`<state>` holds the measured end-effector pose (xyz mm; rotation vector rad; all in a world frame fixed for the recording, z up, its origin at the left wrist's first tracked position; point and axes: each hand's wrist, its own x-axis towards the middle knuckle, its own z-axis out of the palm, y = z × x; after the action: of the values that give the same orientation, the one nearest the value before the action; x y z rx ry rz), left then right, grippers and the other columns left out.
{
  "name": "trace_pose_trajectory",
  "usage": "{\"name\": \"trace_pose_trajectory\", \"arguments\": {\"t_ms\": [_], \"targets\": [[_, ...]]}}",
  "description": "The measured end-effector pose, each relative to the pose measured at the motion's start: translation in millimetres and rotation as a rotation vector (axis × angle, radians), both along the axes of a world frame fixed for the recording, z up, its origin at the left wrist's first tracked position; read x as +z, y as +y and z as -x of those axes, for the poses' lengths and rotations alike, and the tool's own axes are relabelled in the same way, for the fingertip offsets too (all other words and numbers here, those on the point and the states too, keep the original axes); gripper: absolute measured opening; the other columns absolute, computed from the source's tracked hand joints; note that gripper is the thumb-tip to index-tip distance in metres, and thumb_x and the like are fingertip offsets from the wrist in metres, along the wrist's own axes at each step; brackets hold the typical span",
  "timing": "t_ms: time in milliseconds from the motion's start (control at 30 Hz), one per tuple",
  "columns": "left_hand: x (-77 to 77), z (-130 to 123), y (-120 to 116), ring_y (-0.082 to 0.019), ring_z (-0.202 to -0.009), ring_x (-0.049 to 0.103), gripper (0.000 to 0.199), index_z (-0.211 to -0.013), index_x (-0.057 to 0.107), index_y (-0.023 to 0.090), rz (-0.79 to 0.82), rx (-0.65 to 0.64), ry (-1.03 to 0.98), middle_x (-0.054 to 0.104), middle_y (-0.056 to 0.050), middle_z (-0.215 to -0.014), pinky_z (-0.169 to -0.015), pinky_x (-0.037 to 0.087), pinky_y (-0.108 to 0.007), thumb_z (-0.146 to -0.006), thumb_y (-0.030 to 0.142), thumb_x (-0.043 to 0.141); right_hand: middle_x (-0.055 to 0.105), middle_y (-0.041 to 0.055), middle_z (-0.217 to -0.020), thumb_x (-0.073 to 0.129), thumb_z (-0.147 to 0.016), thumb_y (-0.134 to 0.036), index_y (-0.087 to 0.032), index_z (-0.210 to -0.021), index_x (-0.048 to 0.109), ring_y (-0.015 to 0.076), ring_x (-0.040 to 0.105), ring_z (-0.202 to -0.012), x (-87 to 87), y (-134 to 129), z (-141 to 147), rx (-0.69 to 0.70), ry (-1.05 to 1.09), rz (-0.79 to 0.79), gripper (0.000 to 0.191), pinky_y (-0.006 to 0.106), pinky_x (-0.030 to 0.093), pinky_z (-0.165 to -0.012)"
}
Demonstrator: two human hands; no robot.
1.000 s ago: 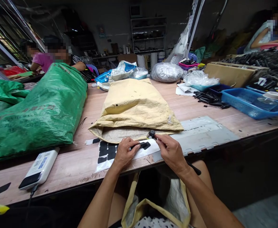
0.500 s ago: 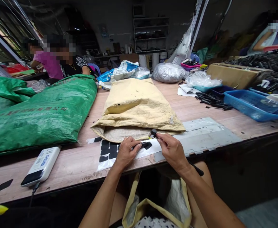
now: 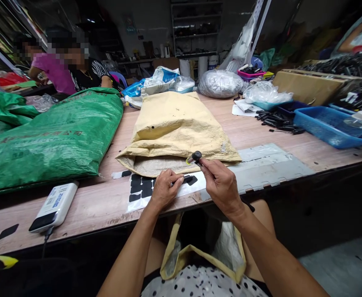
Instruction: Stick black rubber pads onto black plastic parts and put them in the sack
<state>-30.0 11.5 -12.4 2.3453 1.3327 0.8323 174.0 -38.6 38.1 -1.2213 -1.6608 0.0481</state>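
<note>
My right hand (image 3: 221, 183) is closed around a small mallet (image 3: 196, 156) with a black head and a clear, yellow-edged end. The mallet's head is raised above the table edge, and its dark handle runs back under my wrist. To its left, my left hand (image 3: 165, 189) pinches a slim black piece (image 3: 187, 179) between thumb and fingers, low over a white sheet (image 3: 143, 202). Several black stickers (image 3: 146, 187) with rounded corners show on that sheet, left of my hand. Behind both hands lies a yellow woven sack (image 3: 174, 123), its open mouth toward me.
A green sack (image 3: 50, 140) and a white power bank (image 3: 53, 206) with a cable lie left. Right are a grey plate (image 3: 270, 169), a blue tray (image 3: 323, 128) and black parts (image 3: 280, 123). Another open bag (image 3: 183, 255) hangs at my lap. Other people sit far left.
My right hand has lifted the mallet slightly away from the sheet. My left hand keeps its pinch at the same place on the sheet. The whole view has shifted a little.
</note>
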Motion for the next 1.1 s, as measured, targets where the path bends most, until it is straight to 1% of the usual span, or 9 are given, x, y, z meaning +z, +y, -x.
{"name": "trace_pose_trajectory", "arguments": {"t_ms": [133, 367, 467, 567, 700, 833, 967, 1033, 1100], "targets": [[1.9, 0, -2, -0.02, -0.084, 0.055, 0.026, -0.108, 0.079, 0.024, 0.015, -0.002, -0.019, 0.063, -0.004, -0.084, -0.08, 0.043, -0.035, -0.096, 0.034, 0.058, 0.073, 0.0072, -0.105, 0.048, -0.1, -0.023, -0.023, -0.121, 0.069, 0.0202, 0.068, -0.1, -6.6, 2, -2, -0.026, -0.019, 0.053, 0.03, 0.034, 0.053, -0.092], [1.6, 3, -2, -0.02, -0.087, 0.056, 0.022, -0.107, 0.08, 0.026, 0.045, -0.043, -0.075, 0.065, -0.004, -0.087, -0.083, 0.045, -0.035, -0.089, 0.032, 0.068, 0.072, 0.007, -0.104, 0.047, -0.1, -0.022, -0.022, -0.123, 0.068, 0.02, 0.067, -0.098, -2.5, -3, -5, -0.024, -0.062, 0.08, 0.031, 0.032, 0.052, -0.09], [1.6, 3, -1, -0.02, -0.088, 0.056, 0.022, -0.106, 0.08, 0.027, 0.049, -0.046, -0.08, 0.065, -0.004, -0.087, -0.083, 0.045, -0.036, -0.088, 0.031, 0.07, 0.072, 0.0071, -0.102, 0.047, -0.099, -0.019, -0.024, -0.124, 0.067, 0.0199, 0.066, -0.097, -11.7, -11, -1, -0.02, -0.107, 0.101, 0.033, 0.031, 0.051, -0.089], [2.6, 3, -2, -0.02, -0.088, 0.056, 0.021, -0.106, 0.08, 0.028, 0.062, -0.041, -0.059, 0.064, -0.003, -0.087, -0.083, 0.045, -0.036, -0.087, 0.031, 0.071, 0.071, 0.0056, -0.094, 0.047, -0.097, -0.016, -0.025, -0.119, 0.07, 0.0189, 0.065, -0.092, -23.8, -15, 0, 0.01, -0.227, 0.195, 0.033, 0.028, 0.05, -0.083], [3.3, 2, -2, -0.021, -0.091, 0.055, 0.023, -0.108, 0.078, 0.026, 0.048, -0.031, -0.018, 0.064, -0.004, -0.089, -0.085, 0.043, -0.036, -0.093, 0.034, 0.063, 0.071, 0.0049, -0.098, 0.049, -0.097, -0.018, -0.026, -0.119, 0.069, 0.0186, 0.064, -0.093, -30.8, -9, -13, -0.084, -0.216, 0.215, 0.031, 0.028, 0.048, -0.082], [4.2, 3, -1, -0.021, -0.088, 0.053, 0.032, -0.101, 0.073, 0.021, 0.058, -0.046, 0.011, 0.062, -0.004, -0.088, -0.084, 0.041, -0.037, -0.102, 0.036, 0.045, 0.07, 0.0049, -0.095, 0.051, -0.095, -0.018, -0.025, -0.115, 0.071, 0.0207, 0.061, -0.094, -37.1, 4, -35, -0.152, -0.286, 0.174, 0.029, 0.032, 0.046, -0.083], [5.9, 5, -2, -0.021, -0.087, 0.051, 0.041, -0.091, 0.067, 0.021, 0.093, -0.037, -0.001, 0.064, -0.004, -0.087, -0.083, 0.04, -0.036, -0.106, 0.039, 0.034, 0.069, 0.0056, -0.093, 0.055, -0.09, -0.013, -0.025, -0.104, 0.074, 0.0226, 0.057, -0.095, -43.0, 11, -44, -0.145, -0.376, 0.157, 0.027, 0.035, 0.042, -0.085], [6.4, 5, -3, -0.021, -0.087, 0.051, 0.041, -0.092, 0.067, 0.021, 0.104, -0.046, -0.009, 0.065, -0.003, -0.087, -0.083, 0.039, -0.036, -0.106, 0.04, 0.034, 0.07, 0.0054, -0.101, 0.063, -0.087, -0.017, -0.026, -0.106, 0.074, 0.0244, 0.055, -0.102, -39.6, 13, -41, -0.116, -0.372, 0.158, 0.024, 0.038, 0.039, -0.088], [6.5, 6, -4, -0.021, -0.088, 0.052, 0.04, -0.095, 0.067, 0.022, 0.108, -0.061, -0.002, 0.067, -0.003, -0.088, -0.083, 0.038, -0.037, -0.106, 0.041, 0.033, 0.07, 0.0046, -0.107, 0.072, -0.084, -0.026, -0.028, -0.112, 0.073, 0.0248, 0.054, -0.104, -32.9, 16, -33, -0.01, -0.346, 0.184, 0.028, 0.038, 0.038, -0.088]]}}
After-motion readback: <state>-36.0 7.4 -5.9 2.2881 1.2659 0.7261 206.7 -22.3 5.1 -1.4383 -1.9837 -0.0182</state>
